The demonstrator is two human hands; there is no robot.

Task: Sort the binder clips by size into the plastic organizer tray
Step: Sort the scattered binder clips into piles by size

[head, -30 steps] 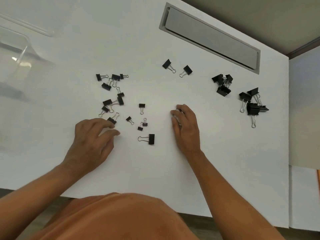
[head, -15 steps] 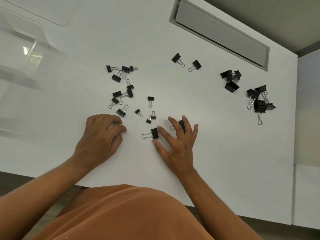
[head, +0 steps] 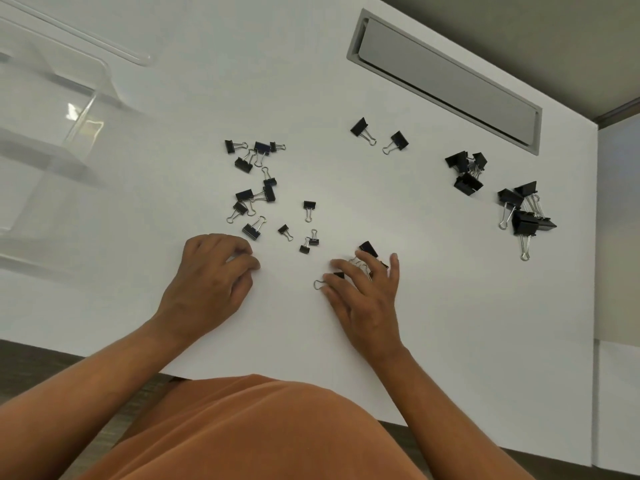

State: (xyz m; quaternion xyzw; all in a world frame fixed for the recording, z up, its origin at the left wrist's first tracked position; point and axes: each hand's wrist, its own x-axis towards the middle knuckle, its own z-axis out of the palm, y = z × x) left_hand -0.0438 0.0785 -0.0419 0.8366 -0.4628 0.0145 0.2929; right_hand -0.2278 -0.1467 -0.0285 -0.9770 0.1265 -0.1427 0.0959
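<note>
Black binder clips lie scattered on a white table (head: pixel 450 306). My right hand (head: pixel 367 299) pinches a medium clip (head: pixel 334 276) between thumb and forefinger, its wire handle sticking out to the left. Its other fingers lie over a second clip (head: pixel 369 250). My left hand (head: pixel 207 282) rests on the table with loosely curled fingers and holds nothing that I can see, just below a small clip (head: pixel 251 232). Several small clips (head: pixel 256 188) lie beyond it. The clear plastic organizer tray (head: pixel 86 109) stands at the far left.
Two medium clips (head: pixel 379 136) lie at the far centre. A pile of bigger clips (head: pixel 465 173) and a pile of large clips (head: pixel 524 220) sit to the right. A grey cable slot (head: pixel 446 81) is set into the table's far side. The table's front edge is near my body.
My right hand moved left from the bare table to the medium clip and closed thumb and forefinger on it. My left hand stayed put. The camera shifted a little.
</note>
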